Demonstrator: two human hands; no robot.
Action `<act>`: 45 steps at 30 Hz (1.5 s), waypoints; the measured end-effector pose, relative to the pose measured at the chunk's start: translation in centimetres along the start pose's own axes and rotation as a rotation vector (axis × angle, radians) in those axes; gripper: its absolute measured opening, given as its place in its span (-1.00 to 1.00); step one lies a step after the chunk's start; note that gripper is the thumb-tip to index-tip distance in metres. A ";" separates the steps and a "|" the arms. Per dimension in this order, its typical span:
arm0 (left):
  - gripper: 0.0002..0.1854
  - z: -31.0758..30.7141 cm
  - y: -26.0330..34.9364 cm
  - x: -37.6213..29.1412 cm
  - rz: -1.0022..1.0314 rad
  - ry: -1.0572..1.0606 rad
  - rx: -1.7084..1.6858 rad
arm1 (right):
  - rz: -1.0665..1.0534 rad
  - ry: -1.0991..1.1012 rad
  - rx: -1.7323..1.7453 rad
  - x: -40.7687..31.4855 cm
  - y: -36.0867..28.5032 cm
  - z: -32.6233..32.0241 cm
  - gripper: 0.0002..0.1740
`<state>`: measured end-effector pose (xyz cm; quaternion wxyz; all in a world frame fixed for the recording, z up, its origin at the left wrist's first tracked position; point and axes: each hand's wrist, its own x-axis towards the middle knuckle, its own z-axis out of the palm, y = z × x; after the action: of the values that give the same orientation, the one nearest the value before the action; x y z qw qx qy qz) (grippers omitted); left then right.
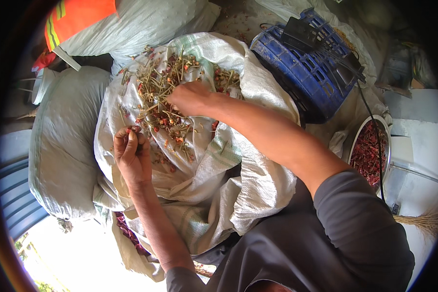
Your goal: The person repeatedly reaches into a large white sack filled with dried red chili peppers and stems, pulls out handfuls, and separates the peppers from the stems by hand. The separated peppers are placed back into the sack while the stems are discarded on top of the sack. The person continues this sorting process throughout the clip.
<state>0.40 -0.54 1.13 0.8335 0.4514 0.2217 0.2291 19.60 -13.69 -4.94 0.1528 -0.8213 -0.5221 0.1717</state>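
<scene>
Dried chilli stems and caps (157,82), mixed with red bits, lie heaped on a white woven sack (219,146) spread in front of me. My left hand (134,157) is raised at the heap's near left side, palm up. Its thumb and fingers pinch dark red dried chilli pieces (134,129). Reaching across the sack, my right hand (191,98) is down among the stems in the middle of the heap. Its fingers are curled and their tips are mostly hidden, so what they grip does not show.
Stuffed woven sacks stand to the left (69,146) and behind (142,27). An orange cloth with reflective strips (82,20) hangs upper left. On the right are a blue plastic crate (295,69), a black cable (370,109), a metal bowl (389,146) of red dried chillies and a straw broom (419,221).
</scene>
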 end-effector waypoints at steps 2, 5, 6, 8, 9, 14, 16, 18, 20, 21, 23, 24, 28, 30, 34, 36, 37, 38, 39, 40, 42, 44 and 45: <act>-0.91 -0.2 -0.1 0.0 0.018 0.046 0.078 | -0.009 0.134 0.272 1.1 -2.0 -1.3 -0.85; -0.92 -0.1 -0.4 0.1 0.029 0.121 0.196 | 0.009 0.124 0.804 0.3 -4.6 -3.7 -0.75; -0.93 0.6 -0.7 0.1 0.034 0.145 0.215 | 0.026 0.091 0.999 -0.3 -5.1 -4.3 -0.71; -0.94 0.9 -1.0 0.3 0.039 0.152 0.234 | -0.043 0.069 0.962 -0.8 -5.5 -3.9 -0.66; -0.95 0.7 -1.1 0.4 0.038 0.135 0.234 | -0.090 0.088 0.955 -1.0 -5.7 -3.7 -0.67; -0.98 0.4 -1.3 0.6 0.014 0.137 0.224 | -0.035 0.070 1.045 -1.2 -6.2 -3.3 -0.76; -0.95 0.1 -1.5 0.7 -0.022 0.138 0.128 | -0.099 0.083 0.996 -1.5 -6.4 -3.4 -0.77; -0.91 -0.8 -1.4 0.9 -0.047 0.063 0.010 | -0.191 0.218 0.881 -1.4 -6.8 -3.0 -0.79; -0.88 -1.5 -1.4 1.1 -0.076 -0.001 -0.107 | -0.247 0.372 0.745 -1.2 -7.4 -2.2 -0.80; -0.87 -1.5 -1.4 1.2 -0.091 -0.025 -0.167 | -0.294 0.445 0.702 -1.0 -7.5 -1.7 -0.80; -0.89 -1.5 -1.3 1.5 -0.114 -0.009 -0.209 | -0.386 0.590 0.610 -0.7 -7.6 -0.8 -0.80; -0.91 -0.8 -1.2 1.3 -0.121 0.037 -0.195 | -0.401 0.587 0.507 -0.9 -7.7 -0.9 -0.79; -0.94 0.9 -0.2 0.9 0.046 0.195 0.243 | -0.361 0.512 0.442 -0.7 -7.8 -1.4 -0.80; -0.91 1.1 -0.2 1.1 0.184 0.217 0.477 | -0.347 0.448 0.351 -0.8 -7.8 -1.9 -0.80; -0.88 2.4 -0.3 1.6 0.451 0.238 0.845 | -0.357 0.527 0.381 -0.1 -7.7 -1.7 -0.76; -0.88 3.4 -0.2 1.6 0.520 0.267 0.945 | -0.300 0.552 0.386 -0.3 -8.0 -1.8 -0.76; -0.88 3.5 -0.2 1.7 0.541 0.276 0.979 | -0.262 0.566 0.389 0.0 -8.2 -1.6 -0.76; -0.88 3.6 -0.1 1.7 0.563 0.286 1.013 | -0.225 0.580 0.392 0.4 -8.4 -1.5 -0.76; -0.89 4.3 0.3 1.8 0.618 0.263 0.941 | -0.111 0.467 0.506 1.1 -7.3 -1.6 -0.75; -0.90 4.5 0.7 1.3 0.665 0.243 0.876 | 0.005 0.349 0.626 2.0 -5.9 -1.8 -0.74; -0.90 3.6 1.3 0.8 0.611 0.248 0.718 | 0.205 0.306 0.783 2.9 -4.1 -2.3 -0.71; -0.93 1.8 1.8 1.4 0.427 0.250 0.389 | 0.266 0.373 0.700 2.3 -2.2 -5.0 -0.70; -0.91 1.1 2.3 1.8 0.330 0.234 0.227 | 0.266 0.374 0.582 2.0 -0.8 -5.8 -0.71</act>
<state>2.01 0.91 3.36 0.6971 0.5428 0.2646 0.3866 22.34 -12.00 0.38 0.4492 -0.8212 -0.3033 0.1782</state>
